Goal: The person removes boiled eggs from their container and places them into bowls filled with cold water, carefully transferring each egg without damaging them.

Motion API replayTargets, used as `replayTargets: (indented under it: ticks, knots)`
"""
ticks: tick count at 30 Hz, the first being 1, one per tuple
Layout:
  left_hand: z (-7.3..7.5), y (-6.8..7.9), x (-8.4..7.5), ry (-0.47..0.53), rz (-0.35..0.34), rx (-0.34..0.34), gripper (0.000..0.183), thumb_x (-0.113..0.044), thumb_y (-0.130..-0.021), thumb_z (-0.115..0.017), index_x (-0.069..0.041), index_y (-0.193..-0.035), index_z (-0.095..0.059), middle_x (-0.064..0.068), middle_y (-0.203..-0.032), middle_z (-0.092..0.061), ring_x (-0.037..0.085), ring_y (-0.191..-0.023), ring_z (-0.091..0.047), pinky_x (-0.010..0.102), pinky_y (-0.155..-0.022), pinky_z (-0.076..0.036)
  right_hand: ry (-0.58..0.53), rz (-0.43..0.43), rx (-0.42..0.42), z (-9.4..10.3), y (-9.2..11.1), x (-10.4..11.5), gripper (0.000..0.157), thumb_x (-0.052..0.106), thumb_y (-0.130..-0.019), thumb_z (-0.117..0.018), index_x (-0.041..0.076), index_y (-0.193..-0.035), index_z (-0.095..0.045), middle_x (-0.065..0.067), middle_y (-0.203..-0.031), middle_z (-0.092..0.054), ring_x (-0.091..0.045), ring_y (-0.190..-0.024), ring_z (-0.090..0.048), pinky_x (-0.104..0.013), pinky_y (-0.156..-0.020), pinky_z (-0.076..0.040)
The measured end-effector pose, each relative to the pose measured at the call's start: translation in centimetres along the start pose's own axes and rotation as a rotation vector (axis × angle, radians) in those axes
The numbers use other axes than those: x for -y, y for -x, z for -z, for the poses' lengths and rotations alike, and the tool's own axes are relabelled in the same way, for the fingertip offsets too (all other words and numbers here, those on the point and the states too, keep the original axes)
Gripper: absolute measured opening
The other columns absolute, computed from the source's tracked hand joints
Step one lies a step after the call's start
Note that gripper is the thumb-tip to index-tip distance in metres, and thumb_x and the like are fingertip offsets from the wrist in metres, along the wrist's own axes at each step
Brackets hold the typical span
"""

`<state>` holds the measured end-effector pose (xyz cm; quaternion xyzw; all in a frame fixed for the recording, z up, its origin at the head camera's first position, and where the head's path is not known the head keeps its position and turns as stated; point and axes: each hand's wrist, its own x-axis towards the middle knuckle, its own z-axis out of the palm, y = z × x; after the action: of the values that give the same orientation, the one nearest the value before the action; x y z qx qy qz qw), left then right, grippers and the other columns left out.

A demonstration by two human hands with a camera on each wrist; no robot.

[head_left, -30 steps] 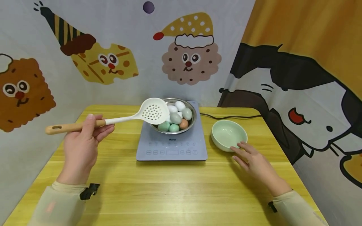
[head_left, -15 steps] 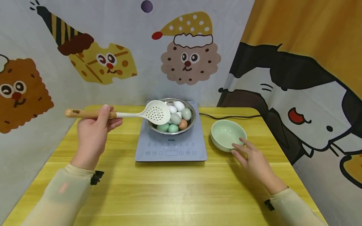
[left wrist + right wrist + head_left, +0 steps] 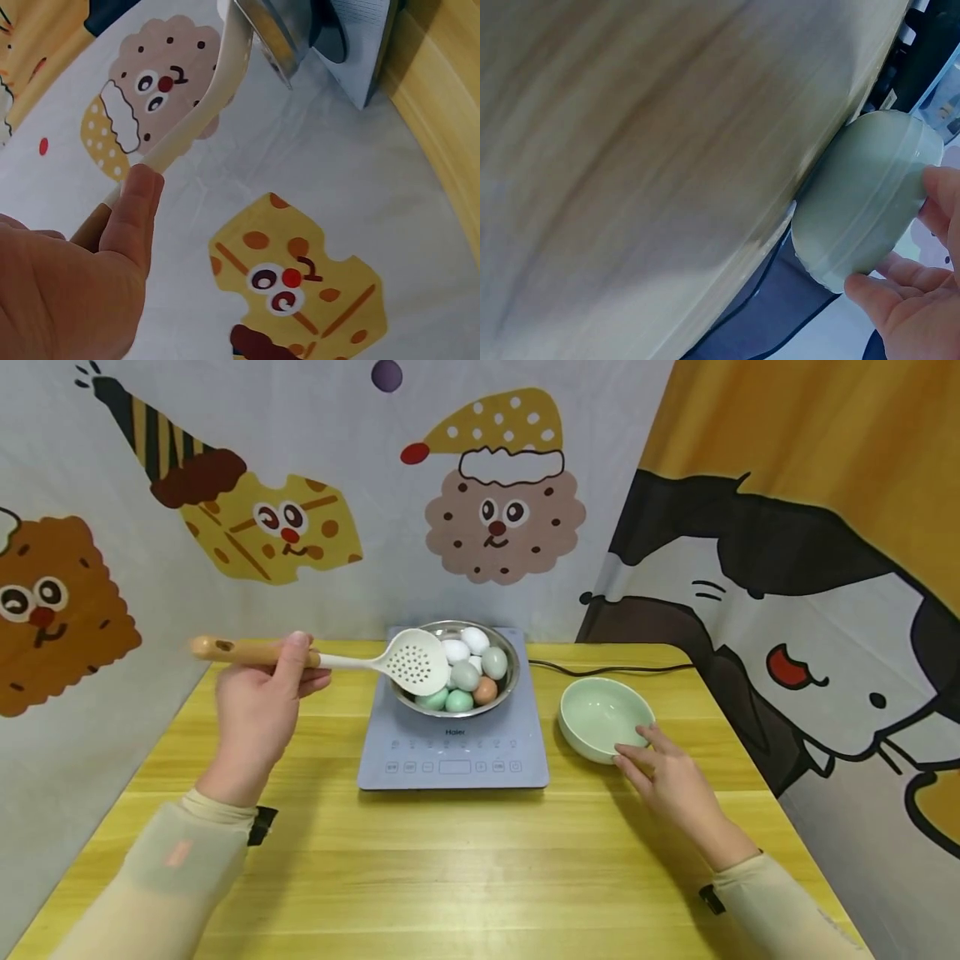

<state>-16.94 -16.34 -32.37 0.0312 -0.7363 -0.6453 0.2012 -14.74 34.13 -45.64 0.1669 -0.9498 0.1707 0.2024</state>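
Head view: left hand (image 3: 258, 710) grips a spoon (image 3: 347, 662) partly hiding eggs (image 3: 466, 675); right hand (image 3: 678, 785) holds the green bowl (image 3: 600, 718) by its near side.

Skimmer (image 3: 412, 663): off-white perforated head and neck, pale wooden handle with a hole near its end. Held raised, nearly level; handle end toward 9 o'clock, head toward 3, perforations in view.

Green bowl (image 3: 596, 714): pale, glossy, round, upright, touched at its 4-to-5 o'clock rim; lies between 3 and 4 o'clock from the skimmer head, well apart.
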Motion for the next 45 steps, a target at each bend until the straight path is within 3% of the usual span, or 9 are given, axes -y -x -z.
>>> replayTargets:
  ticks: [7, 15, 17, 24, 28, 31, 38, 42, 45]
  knots:
    - [-1.1, 1.3, -0.1, -0.152, -0.275, 0.089, 0.029, -0.023, -0.107, -0.066, 0.001, -0.119, -0.079, 0.002, -0.103, -0.078, -0.001, -0.088, -0.075, 0.013, -0.082, -0.063, -0.011, -0.018, 0.013, -0.1, 0.1, -0.1, 0.025, 0.014, -0.091, -0.085, 0.006, -0.115, -0.084, -0.037, -0.133, -0.067, -0.063, -0.129, -0.059, -0.075, -0.091, -0.056]
    - [-1.3, 1.5, 0.5, -0.294, -0.850, 0.234, 0.025, 0.012, -0.090, -0.076, 0.005, -0.113, -0.080, 0.016, -0.099, -0.081, 0.008, -0.075, -0.057, 0.014, -0.060, -0.041, -0.021, -0.030, 0.027, -0.1, 0.0, -0.1, 0.025, 0.015, -0.092, -0.084, 0.007, -0.115, -0.084, -0.037, -0.134, -0.067, -0.063, -0.131, -0.058, -0.075, -0.092, -0.056]
    - [-0.9, 1.4, 0.4, -0.310, -0.836, 0.261, 0.025, 0.011, -0.090, -0.075, 0.003, -0.113, -0.081, 0.015, -0.100, -0.081, 0.007, -0.073, -0.057, 0.013, -0.059, -0.042, -0.021, -0.032, 0.030, -0.1, 0.0, -0.1, 0.025, 0.015, -0.093, -0.084, 0.007, -0.116, -0.083, -0.037, -0.134, -0.067, -0.063, -0.131, -0.058, -0.075, -0.092, -0.056]
    - [0.4, 1.6, -0.8, -0.390, -0.565, 0.370, 0.026, -0.008, -0.103, -0.067, -0.008, -0.126, -0.080, 0.008, -0.094, -0.077, 0.003, -0.056, -0.046, 0.016, -0.046, -0.038, -0.018, -0.041, 0.028, 0.1, -0.1, -0.1, 0.024, 0.014, -0.092, -0.084, 0.006, -0.116, -0.083, -0.037, -0.133, -0.068, -0.063, -0.131, -0.058, -0.074, -0.093, -0.056]
    - [0.4, 2.1, -1.2, -0.348, -0.471, 0.400, 0.027, -0.009, -0.106, -0.065, -0.005, -0.129, -0.077, 0.014, -0.095, -0.080, -0.001, -0.065, -0.062, 0.010, -0.058, -0.053, -0.008, -0.036, 0.031, 0.1, -0.1, -0.1, 0.024, 0.014, -0.093, -0.084, 0.006, -0.116, -0.083, -0.037, -0.132, -0.068, -0.063, -0.131, -0.058, -0.073, -0.094, -0.056]
    - [0.1, 2.2, -1.2, -0.344, -0.500, 0.409, 0.027, -0.004, -0.105, -0.065, 0.000, -0.128, -0.076, 0.017, -0.105, -0.082, 0.002, -0.079, -0.071, 0.009, -0.069, -0.059, -0.006, -0.037, 0.033, 0.1, -0.1, -0.1, 0.024, 0.015, -0.093, -0.084, 0.006, -0.116, -0.083, -0.036, -0.132, -0.068, -0.062, -0.131, -0.058, -0.073, -0.094, -0.056]
    - [-1.4, 2.4, -1.5, -0.453, -0.753, 0.387, 0.027, 0.000, -0.099, -0.067, 0.001, -0.124, -0.078, 0.016, -0.115, -0.081, 0.020, -0.091, -0.076, 0.011, -0.076, -0.057, -0.010, -0.047, 0.040, 0.3, -0.1, 0.0, 0.024, 0.015, -0.094, -0.083, 0.006, -0.116, -0.083, -0.036, -0.133, -0.069, -0.061, -0.133, -0.058, -0.073, -0.094, -0.056]
    - [-1.9, 2.4, -1.8, -0.451, -0.755, 0.378, 0.027, -0.002, -0.099, -0.066, 0.000, -0.123, -0.079, 0.016, -0.115, -0.081, 0.025, -0.095, -0.079, 0.024, -0.078, -0.063, -0.011, -0.043, 0.035, 0.2, -0.1, 0.1, 0.024, 0.014, -0.093, -0.084, 0.006, -0.116, -0.083, -0.036, -0.132, -0.069, -0.061, -0.132, -0.058, -0.073, -0.094, -0.056]
    - [-2.0, 2.4, -1.9, -0.424, -0.722, 0.384, 0.026, 0.000, -0.100, -0.067, 0.002, -0.123, -0.078, 0.018, -0.116, -0.081, 0.024, -0.095, -0.078, 0.013, -0.080, -0.059, -0.013, -0.041, 0.028, 0.2, -0.1, 0.0, 0.025, 0.014, -0.092, -0.084, 0.006, -0.116, -0.083, -0.036, -0.131, -0.069, -0.062, -0.132, -0.058, -0.072, -0.094, -0.056]
